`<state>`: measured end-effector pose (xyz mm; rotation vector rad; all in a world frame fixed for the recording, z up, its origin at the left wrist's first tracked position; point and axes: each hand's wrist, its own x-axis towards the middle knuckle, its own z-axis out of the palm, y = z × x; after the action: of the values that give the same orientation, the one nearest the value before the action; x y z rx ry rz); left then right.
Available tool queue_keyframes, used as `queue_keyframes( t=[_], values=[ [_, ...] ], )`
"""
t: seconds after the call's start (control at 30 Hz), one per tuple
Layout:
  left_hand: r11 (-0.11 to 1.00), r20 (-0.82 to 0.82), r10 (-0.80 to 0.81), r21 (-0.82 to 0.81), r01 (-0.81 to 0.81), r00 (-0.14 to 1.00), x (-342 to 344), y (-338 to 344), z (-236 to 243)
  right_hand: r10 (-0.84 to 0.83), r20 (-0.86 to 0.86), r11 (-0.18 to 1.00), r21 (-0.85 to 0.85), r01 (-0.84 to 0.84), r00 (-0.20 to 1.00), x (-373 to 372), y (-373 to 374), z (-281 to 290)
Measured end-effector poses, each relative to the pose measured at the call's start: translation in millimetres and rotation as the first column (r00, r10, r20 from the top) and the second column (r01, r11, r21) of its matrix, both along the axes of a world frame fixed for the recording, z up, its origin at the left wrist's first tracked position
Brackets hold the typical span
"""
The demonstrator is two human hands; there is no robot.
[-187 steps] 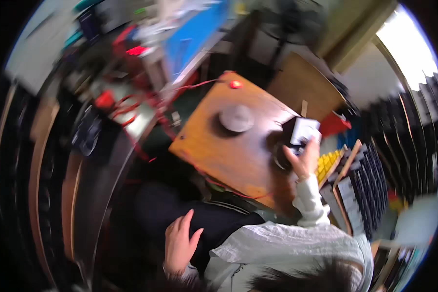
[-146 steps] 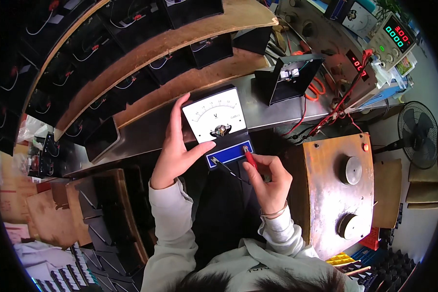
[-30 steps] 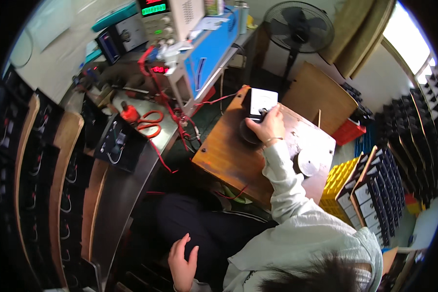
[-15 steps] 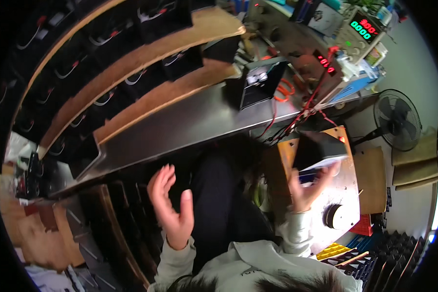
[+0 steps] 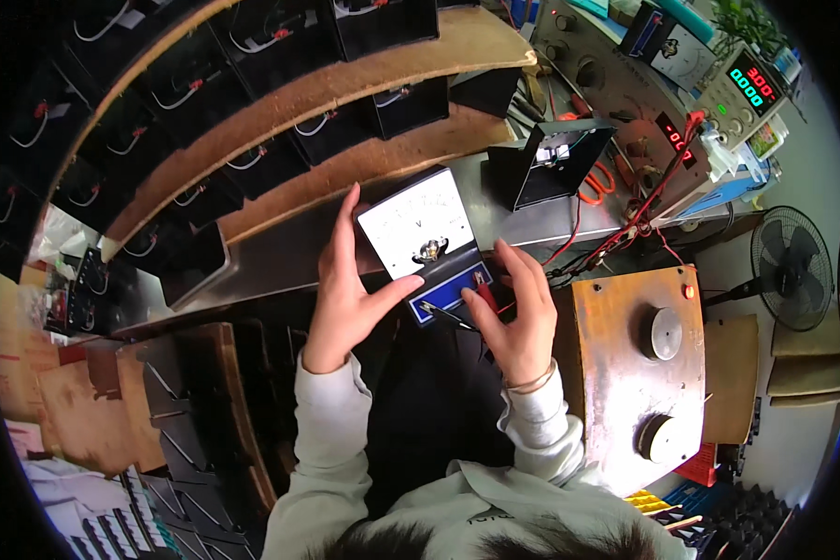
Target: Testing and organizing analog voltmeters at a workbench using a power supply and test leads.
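Observation:
An analog voltmeter [image 5: 411, 219] with a white dial, black case and blue lower panel is tilted between my hands, above my lap. My left hand [image 5: 345, 303] grips its left side, fingers along the edge and thumb on the lower front corner. At the lower right, my right hand [image 5: 523, 322] closes on the case, its thumb beside a red clip [image 5: 482, 287] at the blue panel. A black clip lead [image 5: 450, 317] reaches the panel's other end. The contact under my right thumb is partly hidden.
Shelves [image 5: 364, 70] with several black meter cases rise at the far left. An open black case [image 5: 555, 163] stands on the metal bench near a power supply [image 5: 747, 98]. To my right are a wooden-topped box [image 5: 616, 345] with round metal knobs and a fan [image 5: 779, 266].
The voltmeter has come from over the wooden-topped box to between my hands, dial now facing up. My left hand, empty before, has taken hold of it. The view has shifted slightly.

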<state>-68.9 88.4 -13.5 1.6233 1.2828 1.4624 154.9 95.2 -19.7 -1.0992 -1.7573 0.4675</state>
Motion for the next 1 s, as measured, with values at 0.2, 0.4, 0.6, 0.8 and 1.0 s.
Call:
queue_keyframes(
  t=[0.2, 0.4, 0.6, 0.8, 1.0],
  values=[
    [0.980, 0.054, -0.006, -0.198, 0.016, 0.999, 0.3, -2.6, 11.7, -0.086, -0.264, 0.941, -0.337, -0.008, 0.961, 4.4, -37.3, -10.4],
    [0.980, 0.036, -0.012, -0.200, 0.019, 0.999, 0.8, -1.9, 16.3, -0.070, -0.309, 0.943, -0.329, -0.037, 0.949, 0.8, -39.9, -13.4],
    [0.995, 0.002, -0.029, -0.097, 0.029, 1.000, -0.4, 1.6, 10.6, -0.094, -0.348, 0.937, -0.347, -0.035, 0.933, 0.2, -41.0, -9.2],
    [0.998, 0.001, 0.017, -0.060, -0.017, 1.000, 1.6, 0.3, 6.8, -0.159, -0.381, 0.918, -0.396, -0.006, 0.911, -3.4, -41.6, -16.5],
    [0.999, -0.010, 0.020, -0.043, -0.020, 1.000, -0.9, 2.0, -1.4, -0.122, -0.190, 0.967, -0.244, 0.073, 0.974, 9.2, -29.4, -17.8]
  ],
)
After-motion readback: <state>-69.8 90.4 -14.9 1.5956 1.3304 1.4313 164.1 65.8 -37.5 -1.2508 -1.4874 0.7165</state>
